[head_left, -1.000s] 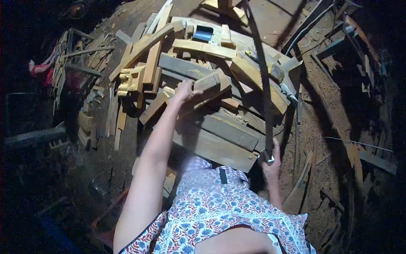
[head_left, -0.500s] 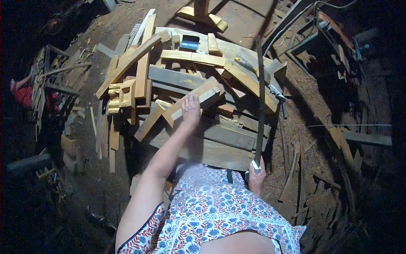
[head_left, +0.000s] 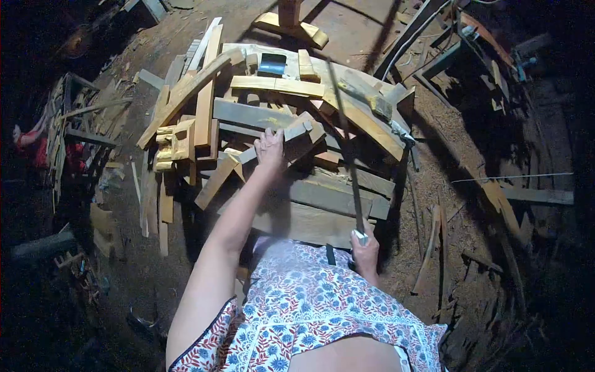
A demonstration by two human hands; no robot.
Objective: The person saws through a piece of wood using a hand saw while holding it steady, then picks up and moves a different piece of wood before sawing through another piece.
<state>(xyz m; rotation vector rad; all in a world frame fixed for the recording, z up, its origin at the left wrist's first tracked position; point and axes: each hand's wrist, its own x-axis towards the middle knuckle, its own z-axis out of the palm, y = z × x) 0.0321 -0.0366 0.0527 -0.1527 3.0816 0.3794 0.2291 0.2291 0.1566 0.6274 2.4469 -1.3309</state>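
My left hand (head_left: 270, 149) is closed over the upper edge of a wooden block (head_left: 307, 136), which lies slantwise on the wood pile. In my right hand (head_left: 365, 248), close to my body, is the light-coloured handle of a long saw (head_left: 348, 149). The saw's dark blade points away from me, over the boards and to the right of the block, apart from it. Beneath and around the block lie grey planks (head_left: 338, 198) and a long grey beam (head_left: 254, 114).
A yellow tool (head_left: 365, 93) and a small metal tool (head_left: 401, 131) lie at the pile's right. A blue object (head_left: 273, 64) sits at the back. Scrap wood is stacked at the left (head_left: 93, 102), near red cloth (head_left: 31, 139). A cord (head_left: 514, 178) crosses the right side.
The block under my left hand has tilted, and the fingers now curl over its far edge. My right hand and the saw have moved left, with the blade tip now leaning left.
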